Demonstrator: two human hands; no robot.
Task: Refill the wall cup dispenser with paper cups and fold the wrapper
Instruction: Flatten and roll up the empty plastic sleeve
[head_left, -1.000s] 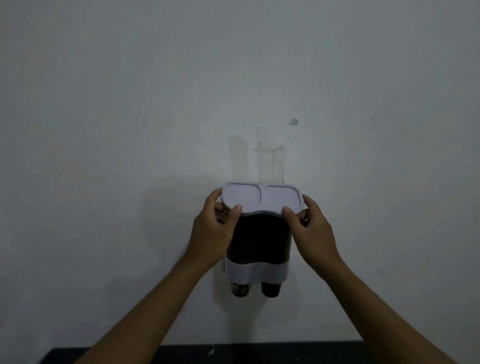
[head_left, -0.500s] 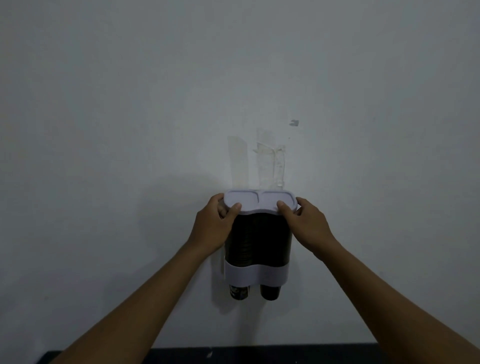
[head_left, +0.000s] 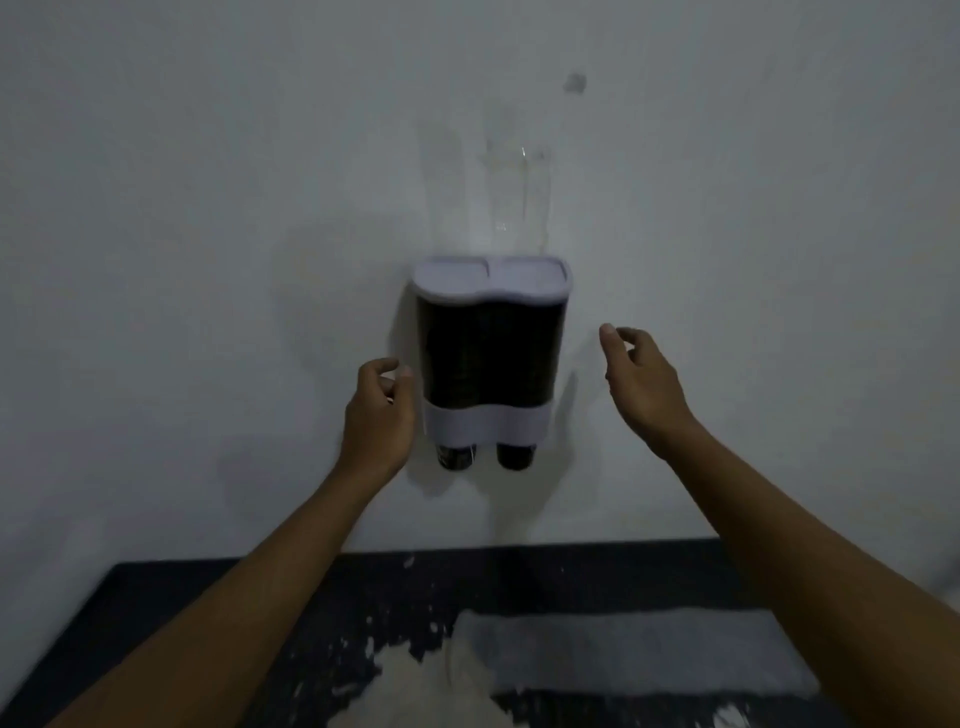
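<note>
On wall, dispenser (head_left: 491, 358) upright — lid on, left hand (head_left: 378, 413), right hand (head_left: 641, 379) loose, empty.

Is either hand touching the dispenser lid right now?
Apart. The head view shows the left hand and right hand well below the lid, bare wall around the right.

Dim white wall (head_left: 208, 208) above dark, paint-flecked table (head_left: 571, 582).

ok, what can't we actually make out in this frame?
- Head view: cup count inside the dispenser; its dark tinted front hides the stacks.
- Print on the left cup poking out below: too dim and small.
- The pale sheet on the dark table: blurred, so wrapper or cloth is unclear.
</note>
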